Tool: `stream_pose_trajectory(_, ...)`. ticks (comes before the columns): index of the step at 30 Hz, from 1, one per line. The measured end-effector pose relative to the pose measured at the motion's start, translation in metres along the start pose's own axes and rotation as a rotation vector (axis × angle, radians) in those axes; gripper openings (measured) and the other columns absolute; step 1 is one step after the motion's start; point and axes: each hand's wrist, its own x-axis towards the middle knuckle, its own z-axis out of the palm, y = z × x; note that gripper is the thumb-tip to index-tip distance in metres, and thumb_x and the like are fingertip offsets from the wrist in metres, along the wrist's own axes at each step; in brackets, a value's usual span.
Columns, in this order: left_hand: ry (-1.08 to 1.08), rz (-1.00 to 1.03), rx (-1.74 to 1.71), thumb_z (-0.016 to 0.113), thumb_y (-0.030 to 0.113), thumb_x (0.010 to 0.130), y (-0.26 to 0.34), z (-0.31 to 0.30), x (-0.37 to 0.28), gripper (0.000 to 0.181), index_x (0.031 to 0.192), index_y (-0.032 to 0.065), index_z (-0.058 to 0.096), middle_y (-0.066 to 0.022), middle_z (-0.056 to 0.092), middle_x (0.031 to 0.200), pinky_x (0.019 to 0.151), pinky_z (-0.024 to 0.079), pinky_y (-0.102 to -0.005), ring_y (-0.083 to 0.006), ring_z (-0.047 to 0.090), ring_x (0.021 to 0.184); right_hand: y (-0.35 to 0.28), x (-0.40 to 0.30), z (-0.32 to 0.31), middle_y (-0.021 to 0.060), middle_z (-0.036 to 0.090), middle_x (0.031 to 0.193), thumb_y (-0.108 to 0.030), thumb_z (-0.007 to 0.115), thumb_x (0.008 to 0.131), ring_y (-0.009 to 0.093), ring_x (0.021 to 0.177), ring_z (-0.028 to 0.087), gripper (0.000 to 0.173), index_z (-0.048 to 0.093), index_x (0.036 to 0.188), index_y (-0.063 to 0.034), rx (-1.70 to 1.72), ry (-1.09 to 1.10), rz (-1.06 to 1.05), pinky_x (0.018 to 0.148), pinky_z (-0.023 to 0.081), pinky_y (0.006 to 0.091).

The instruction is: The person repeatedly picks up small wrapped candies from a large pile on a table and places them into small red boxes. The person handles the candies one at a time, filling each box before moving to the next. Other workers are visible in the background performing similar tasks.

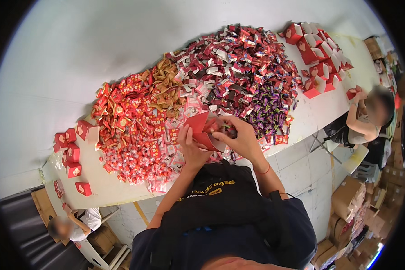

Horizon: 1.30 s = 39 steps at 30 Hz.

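Note:
My left hand [191,148] grips an open red paper box [202,130] by its left side, above the front of a long candy pile. Wrapped candies show inside the box. My right hand [239,136] is at the box's opening, thumb and fingers curled around some wrapped sweets [228,130]; whether it still grips them is hard to tell. Behind the box lie pink-and-white packets [194,101]. Purple-wrapped candies [270,104] lie to the right, red flowered packets [135,84] and clear-wrapped red candies [138,165] to the left.
Several open red boxes [319,57] stand at the table's right end, and closed ones [72,153] at its left. One person [368,118] sits at the right, another [71,227] at the lower left, each handling a box. Cardboard cartons [347,197] line the right side.

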Motion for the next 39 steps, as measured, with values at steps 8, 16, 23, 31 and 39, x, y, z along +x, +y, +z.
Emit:
stream_pose_trajectory(8, 0.062, -0.122, -0.107, 0.090, 0.024, 0.055, 0.019, 0.007, -0.009, 0.111, 0.136, 0.0004, 0.018, -0.0181, 0.031, 0.128, 0.099, 0.034, -0.0431, -0.0330, 0.039, 0.118, -0.019, -0.012, 0.015, 0.0136, 0.052, 0.124, -0.034, 0.048, 0.094, 0.022, 0.114, 0.052, 0.049, 0.044, 0.130, -0.0007, 0.581, -0.020, -0.068, 0.097, 0.039, 0.0322)
stream_pose_trajectory(16, -0.107, -0.071, -0.268, 0.089, 0.034, 0.054, 0.039, 0.037, -0.003, 0.114, 0.137, 0.0016, 0.019, -0.0200, 0.036, 0.129, 0.100, 0.032, -0.0477, -0.0369, 0.037, 0.121, 0.000, -0.057, -0.031, 0.0182, 0.055, 0.127, -0.013, 0.059, 0.084, 0.032, 0.118, 0.053, 0.046, 0.051, 0.127, 0.0003, 0.070, 0.022, -0.137, 0.099, 0.041, 0.0383)
stream_pose_trajectory(23, -0.476, -0.099, -0.651, 0.091, 0.031, 0.052, 0.079, 0.078, -0.008, 0.112, 0.134, 0.0029, 0.021, -0.0173, 0.039, 0.126, 0.098, 0.036, -0.0439, -0.0342, 0.042, 0.117, 0.035, -0.090, -0.073, 0.0178, 0.046, 0.137, -0.048, 0.079, 0.066, 0.039, 0.130, 0.037, 0.088, 0.045, 0.133, -0.0021, -0.218, 0.293, -0.241, 0.108, 0.029, 0.0454)
stream_pose_trajectory(31, -0.702, 0.113, -0.459, 0.086, 0.035, 0.057, 0.109, 0.150, 0.010, 0.117, 0.143, 0.0001, 0.015, -0.0267, 0.020, 0.144, 0.110, 0.021, -0.0504, -0.0455, 0.021, 0.134, 0.129, -0.095, -0.090, 0.0158, 0.056, 0.123, -0.023, 0.084, 0.067, 0.024, 0.113, 0.054, 0.072, 0.048, 0.124, 0.0027, 0.136, 0.695, 0.369, 0.096, 0.044, 0.0369)
stream_pose_trajectory(39, -0.677, -0.357, -0.399, 0.074, 0.026, 0.074, 0.010, 0.101, 0.010, 0.078, 0.140, 0.0090, 0.035, -0.0230, 0.023, 0.145, 0.105, 0.033, -0.0461, -0.0391, 0.029, 0.133, 0.420, -0.075, -0.270, 0.0132, 0.058, 0.103, -0.018, 0.072, 0.078, 0.030, 0.093, 0.055, 0.057, 0.046, 0.125, 0.0025, -0.756, 1.194, 0.696, 0.087, 0.047, 0.0382)
